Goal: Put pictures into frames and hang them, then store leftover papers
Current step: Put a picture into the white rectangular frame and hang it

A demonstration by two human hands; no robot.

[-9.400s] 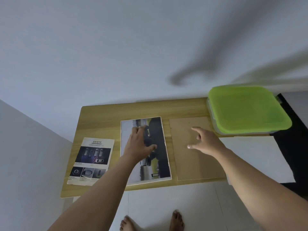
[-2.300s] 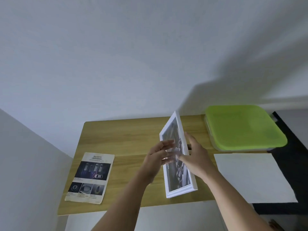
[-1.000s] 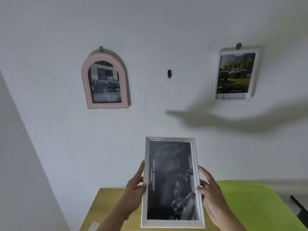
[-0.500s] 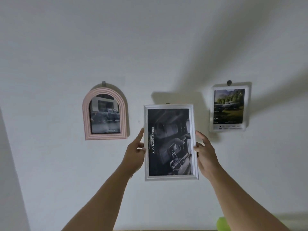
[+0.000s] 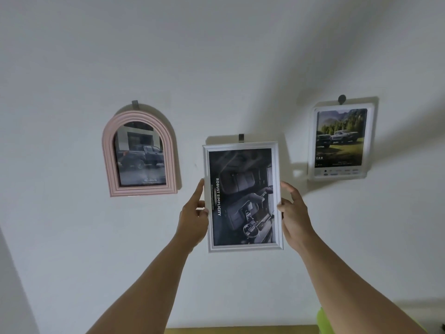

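White ribbed moulding is seen round the rectangular frame (image 5: 242, 196), which is held at the wall (image 5: 216, 68), top edge just under the grey hook (image 5: 241, 138). Its left edge is pinched by the left hand (image 5: 193, 220), its right edge grasped by the right hand (image 5: 295, 220). The hidden hanger should be lowered gently onto the hook, then levelled. Left of the hook a pink arched frame (image 5: 139, 153) is hung; right of it, a glossy clear frame (image 5: 340, 141).

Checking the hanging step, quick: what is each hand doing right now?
Left hand: pinches the left edge of the white frame, thumb on its front.
Right hand: holds the frame's right edge, thumb against it.
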